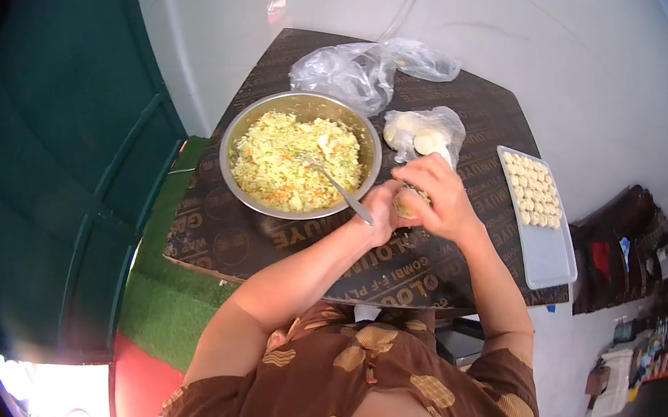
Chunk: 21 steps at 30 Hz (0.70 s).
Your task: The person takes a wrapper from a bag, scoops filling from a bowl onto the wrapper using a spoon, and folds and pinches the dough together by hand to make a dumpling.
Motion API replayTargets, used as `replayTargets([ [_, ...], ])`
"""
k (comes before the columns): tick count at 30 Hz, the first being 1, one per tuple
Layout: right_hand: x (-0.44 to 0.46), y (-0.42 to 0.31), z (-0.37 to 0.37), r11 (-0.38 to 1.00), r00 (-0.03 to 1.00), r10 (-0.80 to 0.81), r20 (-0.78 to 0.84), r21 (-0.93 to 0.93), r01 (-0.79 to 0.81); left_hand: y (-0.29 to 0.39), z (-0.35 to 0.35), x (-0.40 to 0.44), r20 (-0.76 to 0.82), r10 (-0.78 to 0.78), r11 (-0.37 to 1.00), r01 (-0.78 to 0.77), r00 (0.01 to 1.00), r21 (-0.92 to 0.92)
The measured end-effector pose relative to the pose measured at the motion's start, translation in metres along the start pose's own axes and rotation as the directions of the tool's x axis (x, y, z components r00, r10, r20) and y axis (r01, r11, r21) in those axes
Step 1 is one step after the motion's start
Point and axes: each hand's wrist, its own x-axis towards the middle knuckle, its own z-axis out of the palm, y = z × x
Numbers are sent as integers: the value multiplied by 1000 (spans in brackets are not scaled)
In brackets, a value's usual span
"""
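Right now you have both hands together over the front of the table (454, 269), between them a small dough piece (405, 206) with some filling showing. Your left hand (384, 213) is half curled and cradles it from one side; your right hand (440, 199) has its fingers bent over it and grips it from the other, though you cannot tell from here how tightly. Just beyond your left hand stands the metal bowl (376, 173), holding chopped yellow-green filling (288, 160) with orange bits. A spoon (340, 189) leans in it, its handle crossing the rim toward your left wrist. Past your right fingers sits a plastic bag (450, 119) with pale dough rounds (428, 141). Well to your right, a tray (546, 255) carries rows of shaped dumplings (533, 191) at its far end.
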Motion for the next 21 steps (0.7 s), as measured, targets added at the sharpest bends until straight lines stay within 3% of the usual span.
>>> replayTargets([
  [1,-4,7,-3,999,996,52,-67,-6,-53,-2,1,5,-96,-23,999,20,995,-31],
  [2,-9,16,-5,998,995,64,-75,-20,-66,-5,-5,9,-87,-27,997,21,996,-67],
  [4,-23,35,-6,918,923,374,-88,173,-356,1,-2,7,-109,-54,997,47,993,-63],
  [8,-41,60,-5,878,889,451,-75,216,-427,5,-2,8,-112,-50,997,43,992,-68],
  [15,-58,59,-6,727,818,555,154,388,-566,5,-6,9,-58,-48,999,48,997,-15],
  [18,-63,62,-8,660,784,549,290,426,-619,3,-7,8,-38,-56,998,55,998,-26],
  [21,-66,61,-4,682,802,511,308,422,-597,2,-9,7,-25,-10,999,9,1000,-32],
])
